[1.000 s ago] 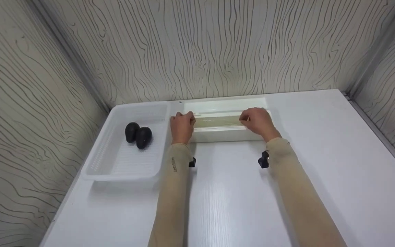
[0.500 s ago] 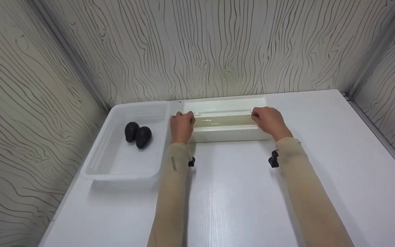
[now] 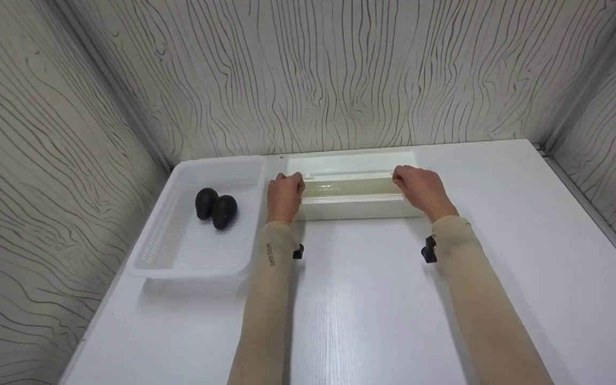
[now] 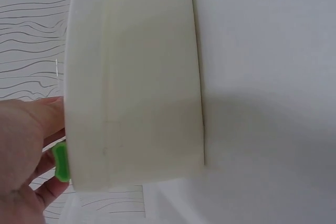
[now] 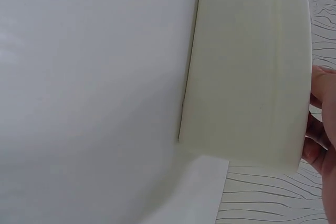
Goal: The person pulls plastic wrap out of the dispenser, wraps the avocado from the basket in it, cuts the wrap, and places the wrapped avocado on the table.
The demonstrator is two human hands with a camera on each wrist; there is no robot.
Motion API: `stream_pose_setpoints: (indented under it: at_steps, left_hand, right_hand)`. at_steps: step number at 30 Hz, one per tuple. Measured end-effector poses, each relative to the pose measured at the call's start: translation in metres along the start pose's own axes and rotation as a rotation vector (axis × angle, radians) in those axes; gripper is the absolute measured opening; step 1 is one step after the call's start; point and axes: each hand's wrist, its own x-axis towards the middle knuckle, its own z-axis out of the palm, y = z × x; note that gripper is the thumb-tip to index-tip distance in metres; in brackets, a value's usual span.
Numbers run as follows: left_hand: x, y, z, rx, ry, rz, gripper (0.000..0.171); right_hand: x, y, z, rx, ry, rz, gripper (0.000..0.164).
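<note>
A long white cling film box (image 3: 356,209) with its lid (image 3: 351,162) raised at the back stands at the far side of the table; a pale yellowish roll of cling film (image 3: 348,187) shows inside. My left hand (image 3: 285,198) is at the box's left end, fingers curled at the top edge, seemingly pinching the film. At the other end my right hand (image 3: 421,190) does likewise, thumb and fingers together. The clear film itself is hard to make out. In the left wrist view a green piece (image 4: 61,161) sits beside the left fingers. The box front hides the fingertips in both wrist views.
Left of the box stands a white plastic basket (image 3: 150,251) holding two dark, avocado-like objects (image 3: 224,212). Wood-grain patterned panels (image 3: 340,75) enclose the white table (image 3: 361,310) at the back and sides.
My right hand has slid rightward along the box to its right end, then stayed there. My left hand keeps its place. More of the roll shows between the hands.
</note>
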Motion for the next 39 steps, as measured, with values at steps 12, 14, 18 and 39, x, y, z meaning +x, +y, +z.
stream_pose_setpoints:
  at_steps: [12, 14, 18, 39]
  left_hand:
    - [-0.001, 0.003, -0.001, 0.021, 0.000, -0.006, 0.010]
    - [-0.001, 0.004, -0.002, 0.026, 0.006, -0.004, 0.010]
    - [-0.002, 0.004, -0.002, 0.054, 0.012, 0.003, 0.012]
    - [-0.004, 0.006, -0.012, 0.025, 0.051, -0.008, 0.007]
  right_hand:
    - [-0.002, 0.000, 0.006, -0.084, 0.087, -0.048, 0.012]
    - [-0.002, 0.000, 0.007, -0.100, 0.107, -0.063, 0.012]
    - [-0.003, 0.001, 0.008, -0.124, 0.135, -0.092, 0.011]
    - [-0.002, -0.002, 0.000, -0.187, 0.199, -0.151, 0.009]
